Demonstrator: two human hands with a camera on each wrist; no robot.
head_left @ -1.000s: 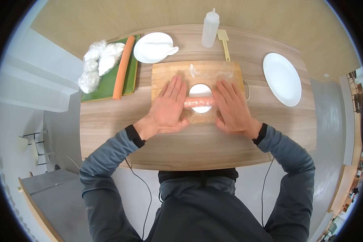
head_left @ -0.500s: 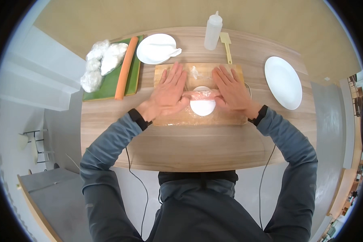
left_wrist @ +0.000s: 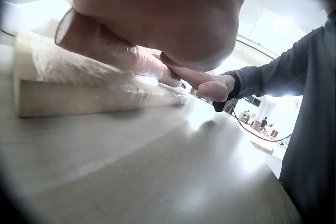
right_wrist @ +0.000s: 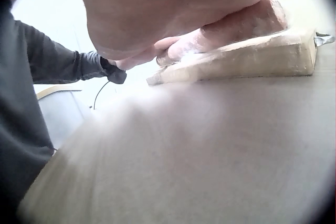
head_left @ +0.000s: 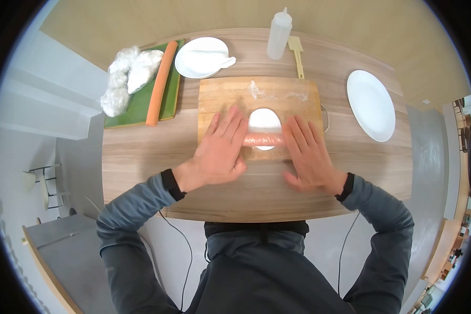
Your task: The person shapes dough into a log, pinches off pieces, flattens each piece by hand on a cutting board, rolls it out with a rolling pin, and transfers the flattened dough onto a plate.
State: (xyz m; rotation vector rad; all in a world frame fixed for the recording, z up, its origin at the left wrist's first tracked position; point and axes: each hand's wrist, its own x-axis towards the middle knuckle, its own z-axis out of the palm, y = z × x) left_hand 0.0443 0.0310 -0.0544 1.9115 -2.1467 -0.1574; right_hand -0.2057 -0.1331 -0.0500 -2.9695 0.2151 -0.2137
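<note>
A pink sausage (head_left: 263, 139) lies crosswise on a wooden cutting board (head_left: 220, 97) covered with cling film, over a round white dough disc (head_left: 264, 119). My left hand (head_left: 222, 149) lies flat on the sausage's left end, fingers straight. My right hand (head_left: 307, 154) presses flat on its right end. The left wrist view shows the sausage (left_wrist: 100, 43) under my palm on the board (left_wrist: 79, 98). Seen from the right wrist, the sausage (right_wrist: 236, 27) sits on the board's edge (right_wrist: 252, 61).
A green tray (head_left: 138, 107) at the back left holds a long sausage (head_left: 160, 83) and wrapped white lumps (head_left: 128, 78). Behind the board stand a white dish (head_left: 201, 56), a squeeze bottle (head_left: 278, 34) and a spatula (head_left: 298, 55). A white plate (head_left: 370, 103) sits right.
Both hands rolled the sausage away over the board, then drew it back toward me; it now lies at the near edge of the dough disc.
</note>
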